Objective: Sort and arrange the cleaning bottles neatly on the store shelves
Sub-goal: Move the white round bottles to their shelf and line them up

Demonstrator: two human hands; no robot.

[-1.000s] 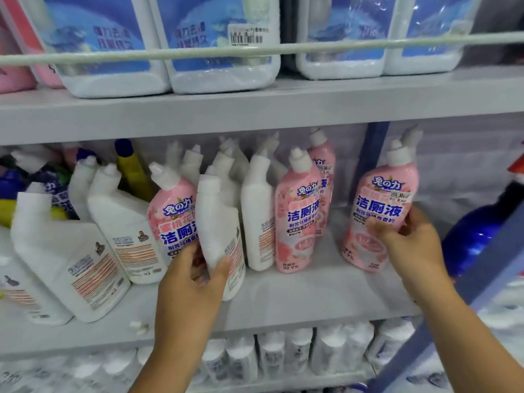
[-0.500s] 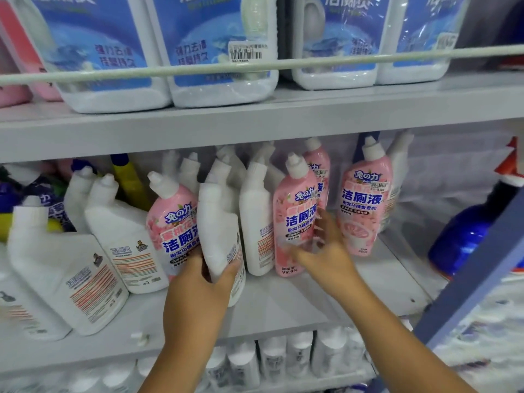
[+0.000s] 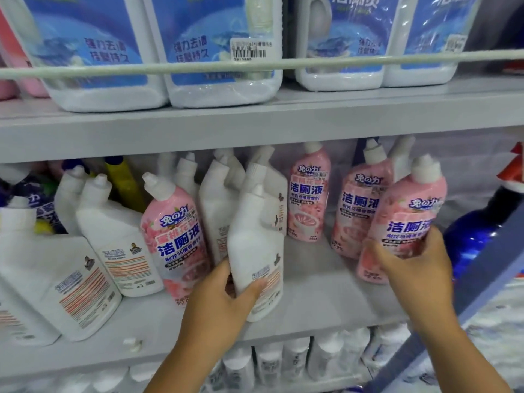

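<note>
While both hands are occupied on the middle shelf, the sorting stands roughly midway, as a judgement from the present layout.

Item 1: left hand, lower centre of the frame, fingers and thumb curled round the base of a white angled-neck bottle, which is tilted and at the shelf front.

Item 2: right hand, lower right of the frame, gripping the lower body of a pink bottle, held tilted just in front of another pink bottle.

Item 3: a third pink bottle, centre of the frame, upright, further back on the shelf.

Item 4: a fourth pink bottle, centre left, leaning among the white bottles and not yet with its own kind.

Item 5: left edge of the frame: leaning white bottles, a yellow bottle and dark blue ones, mixed and untidy.

Done, it appears: three pink bottles gathered toward the right. Left: the stray pink bottle at centre left, the leaning white ones to be stood upright, the mixed left end.

Also present: large blue-labelled jugs on the upper shelf behind a rail; a blue spray bottle at the right edge.
</note>
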